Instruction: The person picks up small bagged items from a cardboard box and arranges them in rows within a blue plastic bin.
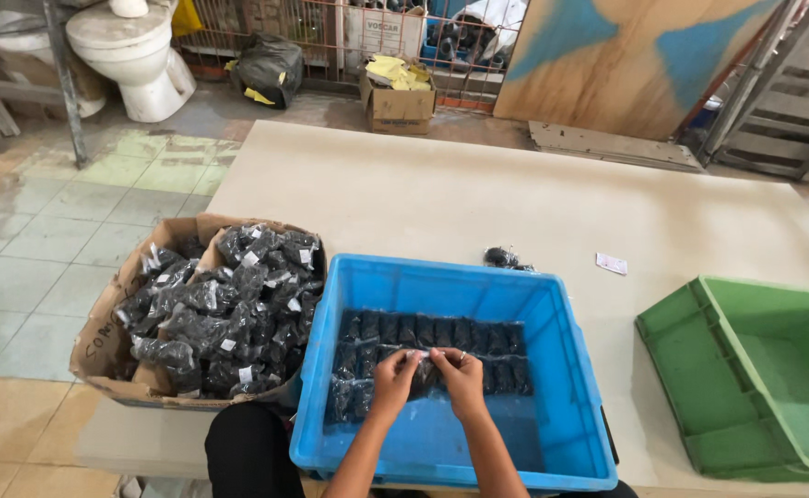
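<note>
We reach both forearms into the blue crate (pixel 552 369) on the tabletop (pixel 478 198); left hand (pixel 393 379) and right hand (pixel 460 373), fingers pinched, together hold one black packet (pixel 425 373) above the packed rows (pixel 423 330).

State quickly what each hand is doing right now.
Left hand: closed on a small black packet in the blue crate.
Right hand: pinching the same packet.

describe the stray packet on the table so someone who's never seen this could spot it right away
Start at the blue crate where both hands arrange dark packets in rows. Look just past its far rim, on the pale tabletop: one small dark plastic-wrapped packet lies there. Unlike the packets in the crate or the cardboard box, it sits alone on bare table.
</note>
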